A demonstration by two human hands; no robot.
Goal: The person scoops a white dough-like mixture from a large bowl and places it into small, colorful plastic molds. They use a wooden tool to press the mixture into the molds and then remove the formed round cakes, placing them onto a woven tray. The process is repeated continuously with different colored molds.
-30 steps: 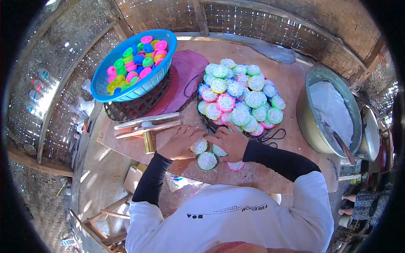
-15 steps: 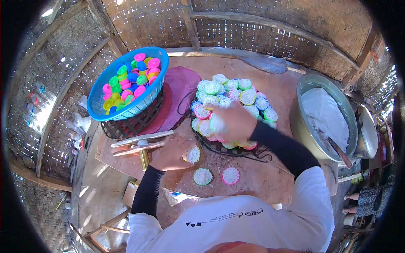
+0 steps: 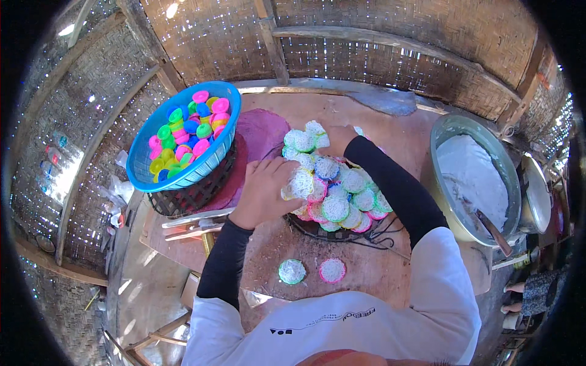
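A heap of small coloured cups filled with white strands (image 3: 336,208) is piled on a dark woven tray (image 3: 308,230). My left hand (image 3: 264,190) is closed round a yellow-rimmed filled cup (image 3: 300,184) at the heap's left side. At the heap's far side, my right hand (image 3: 337,140) reaches in beside a green-rimmed filled cup (image 3: 315,132); its fingers are largely hidden, so its grip does not show. Nearer me, a green-rimmed filled cup (image 3: 292,271) and a pink-rimmed filled cup (image 3: 332,270) lie apart on the table.
A blue basket (image 3: 137,168) of bright cups rests on a dark woven stand (image 3: 201,198) at left. Close by lies a wooden press with a brass tube (image 3: 208,243). On the right stands a large pot (image 3: 441,183) with white dough and a wooden-handled tool (image 3: 493,232).
My left hand has moved up and right to the heap, carrying the yellow-rimmed cup from the table. My right hand has shifted to the heap's far side.
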